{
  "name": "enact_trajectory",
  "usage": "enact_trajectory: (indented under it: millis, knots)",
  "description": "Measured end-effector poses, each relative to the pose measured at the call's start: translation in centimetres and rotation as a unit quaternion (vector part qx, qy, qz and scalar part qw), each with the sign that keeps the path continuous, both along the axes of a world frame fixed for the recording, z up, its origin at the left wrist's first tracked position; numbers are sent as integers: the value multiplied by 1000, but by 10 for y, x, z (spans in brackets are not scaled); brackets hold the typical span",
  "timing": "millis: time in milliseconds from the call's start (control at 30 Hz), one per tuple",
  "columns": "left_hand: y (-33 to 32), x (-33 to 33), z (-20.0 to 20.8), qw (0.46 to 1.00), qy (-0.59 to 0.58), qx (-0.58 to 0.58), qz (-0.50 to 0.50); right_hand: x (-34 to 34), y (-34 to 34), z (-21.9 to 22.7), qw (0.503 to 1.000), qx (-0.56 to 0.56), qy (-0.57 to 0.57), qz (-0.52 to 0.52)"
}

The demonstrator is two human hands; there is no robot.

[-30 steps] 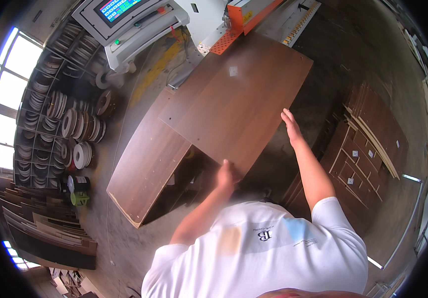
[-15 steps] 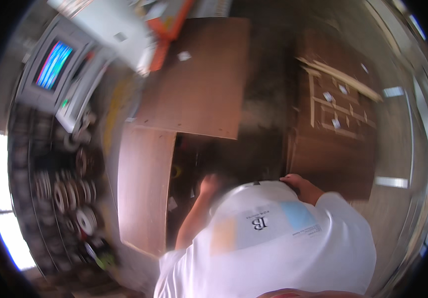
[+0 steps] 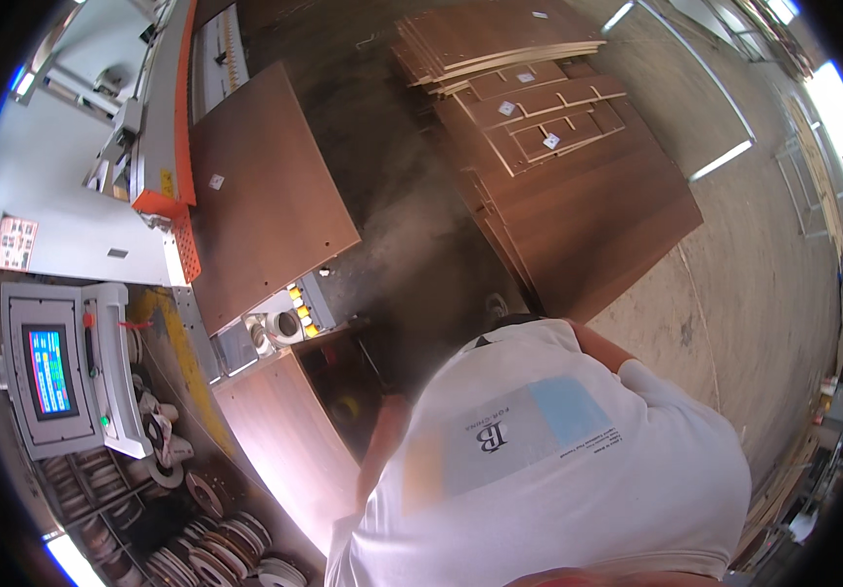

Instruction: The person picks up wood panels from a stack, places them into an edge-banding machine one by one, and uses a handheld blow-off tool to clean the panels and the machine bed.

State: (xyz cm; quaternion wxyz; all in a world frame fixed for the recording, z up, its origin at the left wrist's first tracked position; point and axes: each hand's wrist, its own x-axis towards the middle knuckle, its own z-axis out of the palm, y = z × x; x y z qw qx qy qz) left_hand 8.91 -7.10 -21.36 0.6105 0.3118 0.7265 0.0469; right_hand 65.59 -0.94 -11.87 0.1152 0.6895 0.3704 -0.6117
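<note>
My left hand hangs in front of my white shirt, beside the dark interior of a low unit topped by a light wood-brown panel. Shadow hides its fingers. Of my right arm only the forearm shows; the shirt covers that hand. Ahead and left, a large brown board with a small white label rests on the machine's edge. To the right lies a stack of brown boards, with narrower strips and labelled pieces on top.
A white machine with an orange edge runs along the left. Its control panel with a lit screen stands nearer. Below are racks of edge-band rolls. Rolls and yellow-capped parts sit beside the board. Concrete floor extends right.
The view has turned, bringing the board stack further up and the control panel lower. My right hand, seen earlier at the stack's near edge, has gone behind the shirt. My left hand sits lower.
</note>
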Motion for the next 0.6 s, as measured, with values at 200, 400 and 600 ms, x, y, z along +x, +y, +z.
enact_trajectory:
  millis: [200,400,600]
  knots:
    - [151,22,53,978,-80,135,138,-9,12,-30,998,40,10,-42]
    - [187,69,67,978,-122,147,82,-1,13,-65,998,40,1,-50]
    - [94,62,-11,885,-371,35,281,15,45,-105,991,133,-19,-24]
